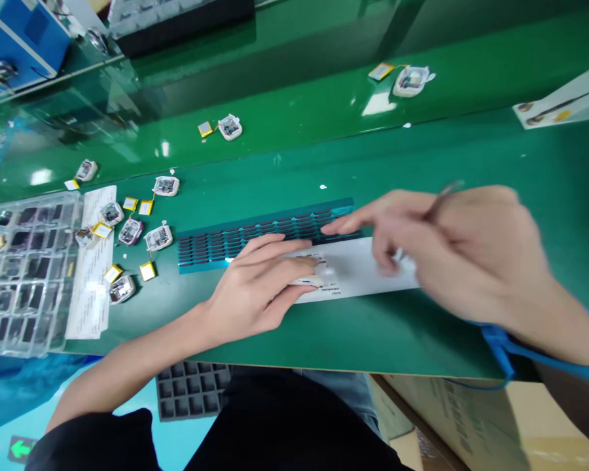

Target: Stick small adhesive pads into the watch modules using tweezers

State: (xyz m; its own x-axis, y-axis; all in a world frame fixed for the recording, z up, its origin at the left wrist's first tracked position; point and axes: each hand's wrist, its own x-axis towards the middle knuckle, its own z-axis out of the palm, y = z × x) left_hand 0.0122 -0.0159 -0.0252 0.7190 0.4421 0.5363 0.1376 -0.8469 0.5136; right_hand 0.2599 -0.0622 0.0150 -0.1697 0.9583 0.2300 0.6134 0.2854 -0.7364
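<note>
My left hand (262, 278) is closed on a small white device casing (308, 281), mostly hidden under its fingers. It rests on a white printed paper strip (353, 268). My right hand (451, 242), smeared by motion, is over the right part of that strip. A thin metal tool, apparently tweezers (444, 196), sticks up from its grip; the tip does not show clearly. Its index finger stretches to the right end of a teal sheet (269, 226) with rows of narrow dark strips. That sheet lies just beyond the paper and my left fingers. A blue wrist strap (495, 340) circles my right wrist.
Several opened white devices (160, 237) with yellow-edged batteries (148, 270) on wires lie at left; others are on the raised ledge (294, 124). A clear compartment tray (24, 275) overlaps a printed sheet (91, 314). A white bracket (559, 98) stands at right, a blue machine (22, 39) upper left.
</note>
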